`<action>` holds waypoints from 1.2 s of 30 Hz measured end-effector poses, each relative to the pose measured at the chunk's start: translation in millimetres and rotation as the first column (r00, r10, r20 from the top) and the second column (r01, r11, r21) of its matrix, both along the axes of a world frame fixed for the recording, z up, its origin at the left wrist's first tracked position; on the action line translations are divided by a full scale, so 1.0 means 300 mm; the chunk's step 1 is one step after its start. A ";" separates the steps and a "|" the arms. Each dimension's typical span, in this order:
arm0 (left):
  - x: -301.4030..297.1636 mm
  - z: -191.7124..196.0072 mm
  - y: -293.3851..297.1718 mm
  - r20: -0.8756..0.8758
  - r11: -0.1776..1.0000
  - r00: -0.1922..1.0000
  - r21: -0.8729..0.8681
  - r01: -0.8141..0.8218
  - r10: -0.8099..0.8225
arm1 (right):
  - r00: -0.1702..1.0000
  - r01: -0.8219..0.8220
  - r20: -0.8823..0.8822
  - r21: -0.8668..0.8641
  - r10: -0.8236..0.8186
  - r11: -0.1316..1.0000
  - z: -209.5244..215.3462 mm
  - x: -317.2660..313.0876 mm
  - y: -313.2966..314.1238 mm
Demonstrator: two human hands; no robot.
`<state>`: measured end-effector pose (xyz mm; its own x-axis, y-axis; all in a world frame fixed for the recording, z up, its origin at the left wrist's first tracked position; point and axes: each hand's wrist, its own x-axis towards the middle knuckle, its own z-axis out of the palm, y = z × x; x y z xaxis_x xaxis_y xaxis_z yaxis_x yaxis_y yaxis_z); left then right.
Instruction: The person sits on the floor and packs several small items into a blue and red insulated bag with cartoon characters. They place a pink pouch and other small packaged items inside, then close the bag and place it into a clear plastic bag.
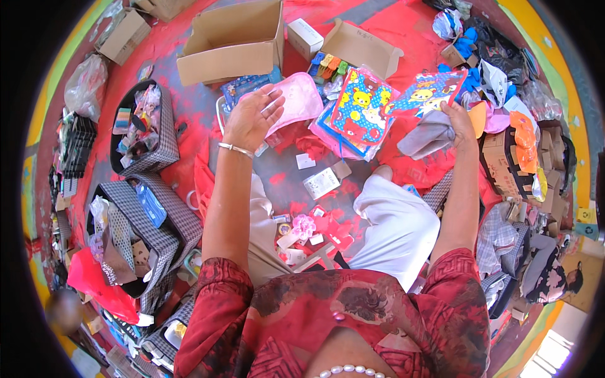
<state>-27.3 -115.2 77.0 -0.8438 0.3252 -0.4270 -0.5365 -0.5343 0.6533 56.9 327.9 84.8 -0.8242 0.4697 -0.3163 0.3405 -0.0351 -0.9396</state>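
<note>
My left hand (255,116) is open, palm turned up and fingers stretched out, with nothing in it. It hovers beside a pink rounded pad (295,104) that lies just to its right. My right hand (460,121) is closed on the edge of a blue, bear-patterned flat piece (427,93) with red trim. A grey piece of cloth (428,135) hangs at the same hand, probably gripped along with it; the fingers partly hide the grip. Left of these, a similar bear-patterned piece (360,107) tops a stack of colourful flat items.
An open cardboard box (230,38) stands ahead, with a smaller open carton (365,47) to its right. Checked fabric bins (165,135) full of small goods line the left. Small boxes (321,183) lie between my legs. At far right, a person (548,271) sits near piled goods.
</note>
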 end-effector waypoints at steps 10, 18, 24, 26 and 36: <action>0.028 0.002 0.075 -0.001 0.986 0.993 -0.122 0.115 -0.116 | 0.940 0.016 0.320 -0.395 0.121 0.919 -0.404 -0.103 -0.020; 0.030 -0.054 0.129 0.077 0.955 0.976 -0.204 0.216 -0.205 | 0.756 -0.136 0.614 -0.190 0.226 0.972 -0.966 -0.046 -0.154; 0.049 -0.119 0.160 0.112 0.913 0.949 -0.262 0.314 -0.294 | 0.788 -0.285 0.574 0.016 0.224 0.958 -0.956 -0.044 -0.096; 0.054 -0.174 0.168 0.142 0.862 0.935 -0.362 0.355 -0.326 | 0.784 -0.462 0.550 0.206 0.288 0.863 -0.939 -0.042 -0.090; 0.114 -0.487 0.211 0.193 0.497 0.862 -0.750 0.437 -0.468 | 0.937 -0.200 0.340 0.344 0.077 0.918 -0.926 0.034 -0.130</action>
